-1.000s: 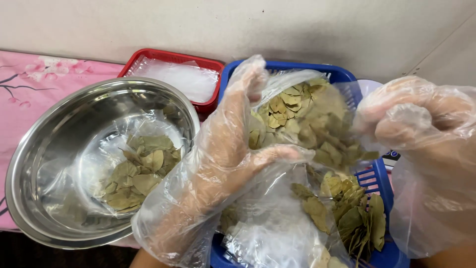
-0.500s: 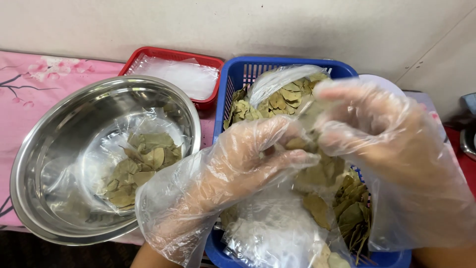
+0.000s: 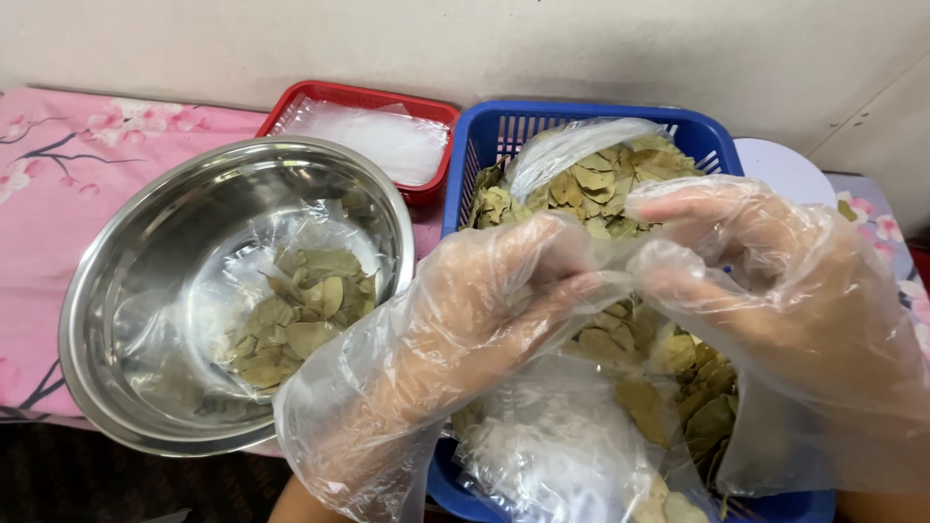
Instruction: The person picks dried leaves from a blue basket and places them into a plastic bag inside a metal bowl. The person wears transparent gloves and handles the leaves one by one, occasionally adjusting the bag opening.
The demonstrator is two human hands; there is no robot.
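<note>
Over blue basket (image 3: 484, 145): left hand (image 3: 484, 320) and right hand (image 3: 765, 291), gloved, pinching dried leaves (image 3: 620, 184). Small portion already bagged in steel bowl (image 3: 116, 291); most leaves still in basket.

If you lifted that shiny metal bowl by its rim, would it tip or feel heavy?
The steel bowl is wide, so it probably sits steadily, though its rounded sides could let it rock if pushed at the rim. It holds only a clear plastic bag with some dried leaves, so it likely feels light. Its polished surface may be slippery.
</note>
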